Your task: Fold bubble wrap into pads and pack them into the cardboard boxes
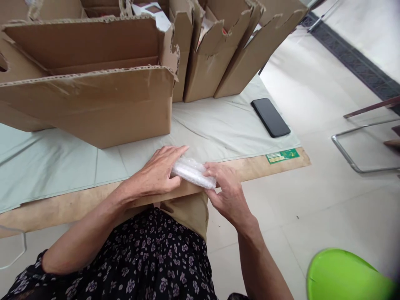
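Observation:
A small bundle of clear bubble wrap [194,173] lies at the table's front edge, between both my hands; what it contains, if anything, cannot be made out. My left hand [158,171] grips its left end, thumb toward me and fingers on the far side. At the right end, my right hand [225,187] pinches the bundle between thumb and fingers. The bundle is tilted, its right end nearer to me.
Open cardboard boxes stand along the back, the nearest box [131,104] just beyond my left hand. A black phone [270,117] lies on the pale green cloth [215,125] to the right. A green stool [343,277] and a metal-framed chair [346,154] stand on the floor at right.

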Available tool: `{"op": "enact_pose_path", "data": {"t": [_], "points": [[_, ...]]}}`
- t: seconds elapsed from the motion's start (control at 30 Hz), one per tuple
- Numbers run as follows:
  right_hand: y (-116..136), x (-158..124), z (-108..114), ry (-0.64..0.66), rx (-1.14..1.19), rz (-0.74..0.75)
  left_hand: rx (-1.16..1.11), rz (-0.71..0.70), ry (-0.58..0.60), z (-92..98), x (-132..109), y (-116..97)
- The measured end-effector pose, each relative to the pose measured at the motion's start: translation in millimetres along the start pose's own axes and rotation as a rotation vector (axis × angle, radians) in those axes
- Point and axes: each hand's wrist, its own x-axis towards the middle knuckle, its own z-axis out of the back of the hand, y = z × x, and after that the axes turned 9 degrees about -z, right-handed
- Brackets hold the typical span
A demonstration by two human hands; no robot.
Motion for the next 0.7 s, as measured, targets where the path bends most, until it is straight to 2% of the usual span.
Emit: {"op": "enact_pose_path", "data": {"t": [0.07,0.2,0.37,0.43,0.5,0.6,0.7], "points": [[3.2,-2.6,1.3,0.011,0.025,-0.007,-0.035,-0.003,0.038,3.2,-1.3,-5.3],[5.0,-7.9,10.8,0.05,0.222,-0.12,-0.241,0.038,0.018,9.2,-8.3,-19.8],[7.7,-7.9,24.5,0.224,0.444,-0.211,-0.319,-0.033,-0.029,9.7,-23.6,-24.9],[13.6,-3.7,23.8,0.216,0.409,-0.231,-0.306,-0.023,-0.039,8.7,-28.5,-23.0],[23.3,2.8,21.6,0.138,0.335,-0.215,-0.305,0.017,-0.062,9.6,-33.6,-22.2],[39.6,16.0,25.9,0.029,0.257,-0.117,-0.245,-0.023,-0.182,20.4,-45.2,-26.6],[47.2,37.1,49.0,-0.108,0.259,-0.134,0.003,-0.179,-0.465,47.4,-61.6,-32.8]]}}
